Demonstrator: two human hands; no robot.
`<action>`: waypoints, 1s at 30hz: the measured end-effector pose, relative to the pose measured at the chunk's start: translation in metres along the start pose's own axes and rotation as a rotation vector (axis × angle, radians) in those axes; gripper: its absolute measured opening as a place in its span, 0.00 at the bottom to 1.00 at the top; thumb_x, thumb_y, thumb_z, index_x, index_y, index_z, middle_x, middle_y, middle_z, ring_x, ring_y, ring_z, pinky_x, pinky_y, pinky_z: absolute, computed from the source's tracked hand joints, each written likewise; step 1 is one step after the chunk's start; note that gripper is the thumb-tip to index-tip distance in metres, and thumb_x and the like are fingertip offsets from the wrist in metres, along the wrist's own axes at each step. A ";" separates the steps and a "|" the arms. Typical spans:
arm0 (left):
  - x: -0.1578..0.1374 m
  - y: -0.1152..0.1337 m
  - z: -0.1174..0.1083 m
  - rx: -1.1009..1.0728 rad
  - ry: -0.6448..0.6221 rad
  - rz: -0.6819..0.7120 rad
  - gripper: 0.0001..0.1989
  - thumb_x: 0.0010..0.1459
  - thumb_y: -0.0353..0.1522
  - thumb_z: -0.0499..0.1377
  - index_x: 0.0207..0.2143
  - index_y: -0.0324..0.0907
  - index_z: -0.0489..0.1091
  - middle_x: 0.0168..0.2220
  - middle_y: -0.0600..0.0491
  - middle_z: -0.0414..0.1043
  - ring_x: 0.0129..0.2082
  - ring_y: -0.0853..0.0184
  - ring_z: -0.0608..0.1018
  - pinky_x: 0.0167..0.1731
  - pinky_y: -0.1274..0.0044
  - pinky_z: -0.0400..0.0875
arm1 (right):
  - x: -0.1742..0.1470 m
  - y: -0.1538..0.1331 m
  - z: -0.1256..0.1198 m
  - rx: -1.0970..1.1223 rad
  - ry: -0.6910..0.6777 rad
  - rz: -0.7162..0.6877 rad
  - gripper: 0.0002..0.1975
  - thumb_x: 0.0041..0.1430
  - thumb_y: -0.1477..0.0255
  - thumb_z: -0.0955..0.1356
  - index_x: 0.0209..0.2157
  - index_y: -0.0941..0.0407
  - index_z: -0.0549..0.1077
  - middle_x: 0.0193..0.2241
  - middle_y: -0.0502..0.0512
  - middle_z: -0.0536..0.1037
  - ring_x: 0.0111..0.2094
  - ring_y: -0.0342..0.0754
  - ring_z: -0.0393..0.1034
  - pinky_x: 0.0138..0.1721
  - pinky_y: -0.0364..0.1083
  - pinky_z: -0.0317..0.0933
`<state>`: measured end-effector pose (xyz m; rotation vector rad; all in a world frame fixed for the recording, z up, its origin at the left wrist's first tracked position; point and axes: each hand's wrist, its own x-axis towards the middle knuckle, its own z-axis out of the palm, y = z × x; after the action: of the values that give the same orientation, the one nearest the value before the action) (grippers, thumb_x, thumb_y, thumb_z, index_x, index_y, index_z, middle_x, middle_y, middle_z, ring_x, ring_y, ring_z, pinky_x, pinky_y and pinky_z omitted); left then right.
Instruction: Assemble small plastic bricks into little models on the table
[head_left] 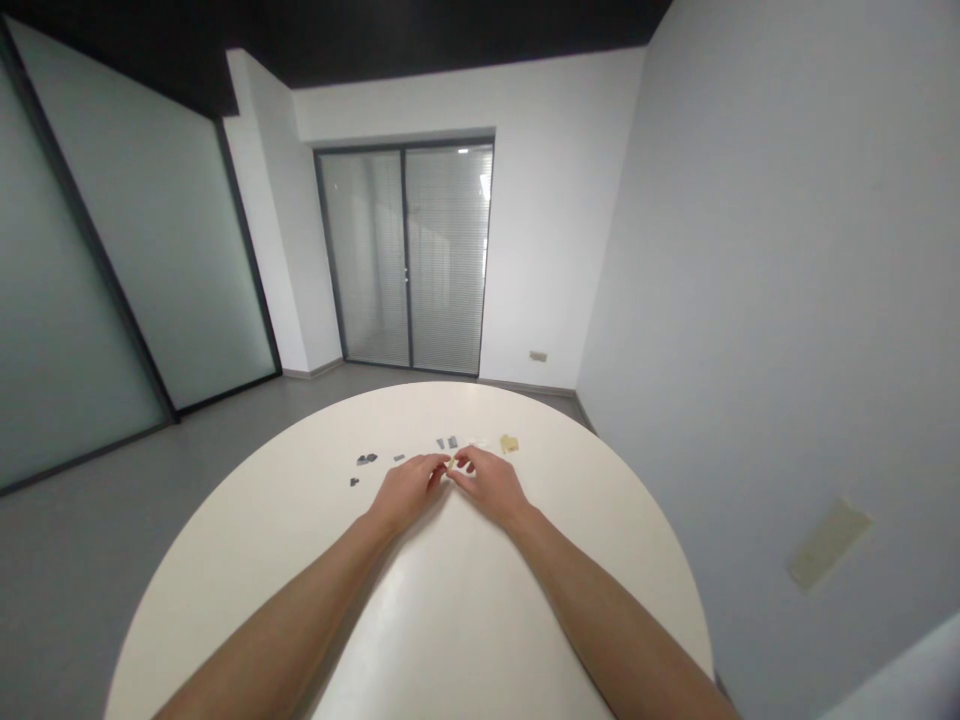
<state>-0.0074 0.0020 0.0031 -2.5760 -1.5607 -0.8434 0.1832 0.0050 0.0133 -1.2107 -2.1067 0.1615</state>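
Observation:
Over the far half of a round white table (585, 560), both hands meet at a small pale-yellow piece (451, 463), too small to name its kind. My left hand (409, 488) pinches it from the left with thumb and fingers. From the other side my right hand (491, 483) also has its fingertips closed on it. Just beyond the hands lie small grey pieces (452, 442) and some whitish bits (478, 442). A flat yellow piece (509, 443) rests beyond my right hand.
Left of my left hand are a small grey strip (399, 457), a cluster of dark grey pieces (367, 459) and a single dark piece (354, 482). A white wall (750, 300) rises on the right. Glass doors (405, 260) stand at the back.

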 end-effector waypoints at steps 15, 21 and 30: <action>-0.001 0.005 -0.005 -0.003 -0.027 0.001 0.16 0.65 0.33 0.47 0.49 0.47 0.71 0.47 0.52 0.76 0.46 0.64 0.77 0.45 0.74 0.70 | 0.000 0.000 -0.001 -0.018 0.001 -0.008 0.08 0.60 0.64 0.68 0.40 0.51 0.72 0.37 0.48 0.78 0.39 0.44 0.71 0.36 0.42 0.58; -0.001 0.004 -0.004 -0.007 -0.034 -0.002 0.15 0.64 0.34 0.48 0.49 0.47 0.71 0.47 0.52 0.77 0.45 0.64 0.77 0.45 0.74 0.70 | 0.000 -0.002 -0.002 -0.027 -0.012 -0.006 0.08 0.60 0.65 0.68 0.41 0.50 0.72 0.38 0.49 0.78 0.39 0.44 0.71 0.37 0.42 0.59; -0.002 0.003 -0.003 -0.013 -0.050 0.023 0.14 0.65 0.34 0.48 0.47 0.46 0.71 0.46 0.52 0.77 0.45 0.64 0.77 0.44 0.74 0.69 | -0.002 -0.002 -0.001 -0.030 0.008 -0.012 0.09 0.59 0.65 0.69 0.41 0.50 0.74 0.40 0.49 0.78 0.39 0.44 0.71 0.38 0.42 0.60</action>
<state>-0.0069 -0.0017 0.0059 -2.6389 -1.5393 -0.7957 0.1827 0.0021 0.0141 -1.2143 -2.1159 0.1192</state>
